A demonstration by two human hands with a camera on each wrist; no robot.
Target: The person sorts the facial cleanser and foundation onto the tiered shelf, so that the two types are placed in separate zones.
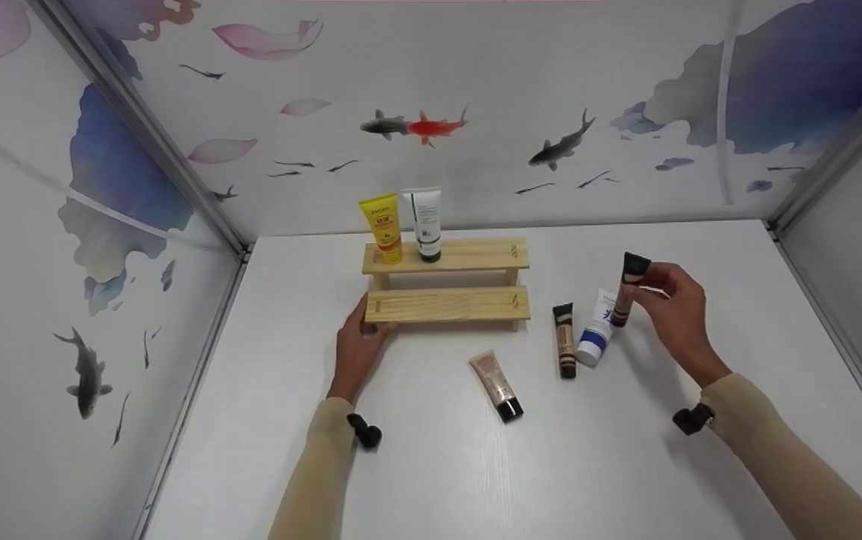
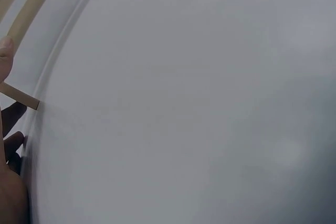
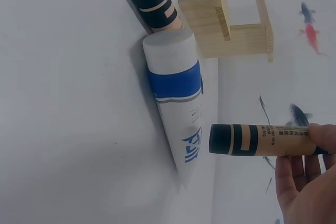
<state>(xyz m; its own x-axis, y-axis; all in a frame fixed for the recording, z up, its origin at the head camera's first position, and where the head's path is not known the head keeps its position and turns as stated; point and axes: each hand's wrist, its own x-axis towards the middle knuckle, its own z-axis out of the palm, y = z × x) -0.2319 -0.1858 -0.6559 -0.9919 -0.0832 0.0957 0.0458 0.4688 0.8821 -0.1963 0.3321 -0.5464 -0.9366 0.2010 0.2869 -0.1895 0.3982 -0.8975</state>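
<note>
My right hand (image 1: 674, 307) pinches a small tan tube with black ends (image 1: 626, 291) between thumb and fingers, its black cap pointing down. In the right wrist view that tube (image 3: 262, 140) is clear of the table. Below it lie a white tube with a blue band (image 1: 597, 330) and a second tan-and-black tube (image 1: 564, 341). My left hand (image 1: 359, 349) grips the left end of the lower step of a two-tier wooden rack (image 1: 449, 306), thumb in front and fingers behind. On the upper step stand a yellow tube (image 1: 383, 229) and a white tube with a dark cap (image 1: 424, 225).
A beige tube with a black cap (image 1: 497, 386) lies on the white table (image 1: 431, 480) in front of the rack. Printed panels with fish and petals (image 1: 506, 67) wall in the back and both sides of the table.
</note>
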